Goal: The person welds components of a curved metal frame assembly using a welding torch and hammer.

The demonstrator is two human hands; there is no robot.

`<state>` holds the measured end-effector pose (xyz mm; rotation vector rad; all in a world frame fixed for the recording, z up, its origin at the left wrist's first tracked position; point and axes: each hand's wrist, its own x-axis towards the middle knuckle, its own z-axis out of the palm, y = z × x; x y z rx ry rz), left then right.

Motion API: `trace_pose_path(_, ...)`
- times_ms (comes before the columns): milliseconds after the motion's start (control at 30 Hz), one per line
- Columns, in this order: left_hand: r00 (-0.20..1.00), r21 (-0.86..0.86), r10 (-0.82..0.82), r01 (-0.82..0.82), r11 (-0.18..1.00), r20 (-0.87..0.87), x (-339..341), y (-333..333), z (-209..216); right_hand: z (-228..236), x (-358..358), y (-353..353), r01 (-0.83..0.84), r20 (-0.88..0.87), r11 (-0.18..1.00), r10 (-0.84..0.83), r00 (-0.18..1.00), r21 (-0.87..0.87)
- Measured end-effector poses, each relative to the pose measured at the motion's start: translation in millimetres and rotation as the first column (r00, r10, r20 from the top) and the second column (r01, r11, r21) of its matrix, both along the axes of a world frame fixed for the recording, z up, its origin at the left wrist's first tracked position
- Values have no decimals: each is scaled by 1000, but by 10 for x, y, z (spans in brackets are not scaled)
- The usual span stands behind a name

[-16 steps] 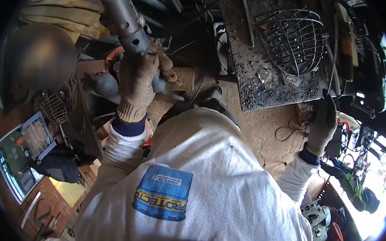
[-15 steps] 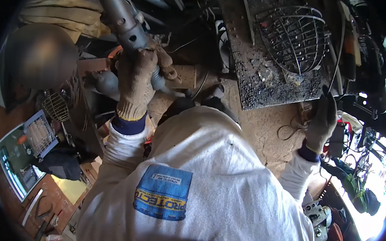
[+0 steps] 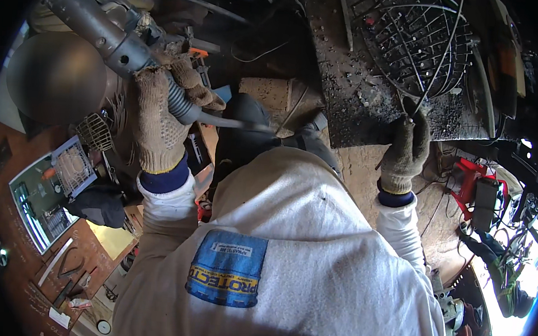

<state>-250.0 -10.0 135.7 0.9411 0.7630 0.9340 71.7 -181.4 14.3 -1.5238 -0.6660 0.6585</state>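
Observation:
My gloved left hand (image 3: 159,121) is closed around the narrow, ribbed end of a grey metal tube tool (image 3: 101,34) that has round holes in its side. The tube slants up to the left, and a hose or cable runs from its ribbed end toward my legs. In my gloved right hand (image 3: 407,145) a thin metal rod (image 3: 444,52) is gripped, pointing up and slightly right. The rod crosses over a curved wire cage (image 3: 406,44), which lies on a dark metal plate (image 3: 370,122); I cannot tell whether they touch. My right hand is at the plate's near edge.
On the left, a brown bench (image 3: 22,282) carries hand tools and a glass-like panel (image 3: 45,197). A brownish block (image 3: 264,94) lies on the floor ahead of my feet. Red and black equipment (image 3: 468,186) and cables crowd the right side.
My left hand has shifted left, and the tube tool tilts further left. My right hand has moved left with the rod, bringing the rod across the wire cage.

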Motion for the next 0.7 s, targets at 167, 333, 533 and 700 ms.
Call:
trace_pose_path(167, 999, -25, 50, -49, 998, 6, 2, 24, -82, 25, -65, 38, 31, 31, 1000, -31, 999, -1)
trace_pose_path(333, 997, 14, 49, -48, 999, -61, 139, 74, -108, 9, -83, 27, 0, 30, 998, -2, 1000, 61)
trace_pose_path(533, 1000, 20, -3, 4, 1000, -16, 283, 86, -13, 45, -47, 7, -32, 198, 999, 34, 980, -15)
trace_pose_path(700, 999, 73, 2, 1, 997, -43, 243, 116, 12, -6, -38, 15, -8, 176, 1000, 10, 984, -9)
